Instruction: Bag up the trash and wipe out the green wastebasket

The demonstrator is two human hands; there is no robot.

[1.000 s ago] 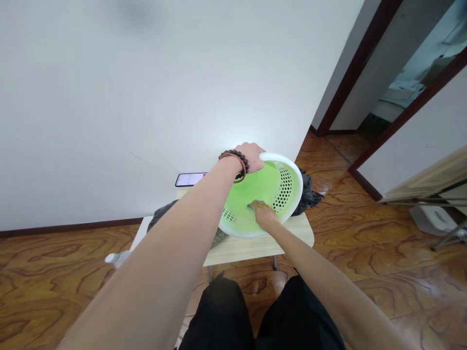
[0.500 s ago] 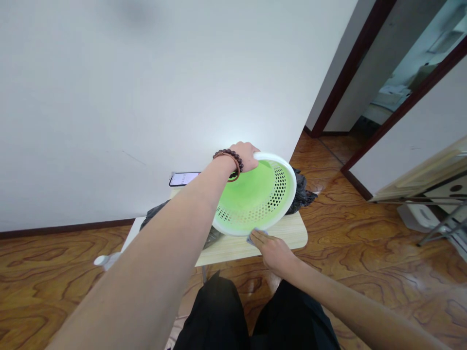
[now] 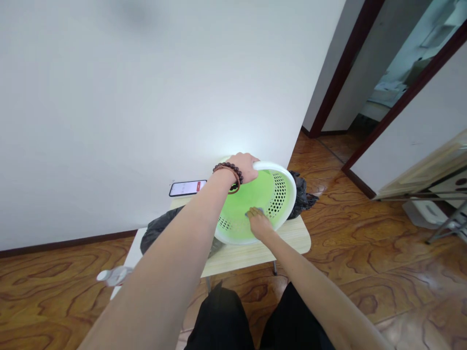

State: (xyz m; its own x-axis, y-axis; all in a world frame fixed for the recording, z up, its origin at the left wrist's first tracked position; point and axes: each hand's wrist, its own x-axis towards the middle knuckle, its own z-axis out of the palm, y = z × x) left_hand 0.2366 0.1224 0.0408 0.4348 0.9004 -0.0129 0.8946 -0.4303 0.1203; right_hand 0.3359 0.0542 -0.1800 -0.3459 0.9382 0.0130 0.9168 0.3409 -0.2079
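Note:
A round green plastic basket (image 3: 251, 197) with a white rim and perforated sides is tilted toward me over the small table. My left hand (image 3: 243, 166), with a beaded bracelet at the wrist, grips its far rim. Inside the basket, my right hand (image 3: 260, 222) presses a small bluish cloth (image 3: 258, 210) against the green inner surface. Most of that cloth is hidden under the fingers.
Pale wooden table (image 3: 233, 261) stands against the white wall. A lit phone (image 3: 187, 188) leans at its back. Black plastic bags lie at the right (image 3: 301, 194) and left (image 3: 158, 228). A clear bottle (image 3: 116, 275) lies at far left.
My right hand has moved with the cloth from the basket's near outer rim up into its inside. My left hand keeps hold of the rim. The view has shifted slightly.

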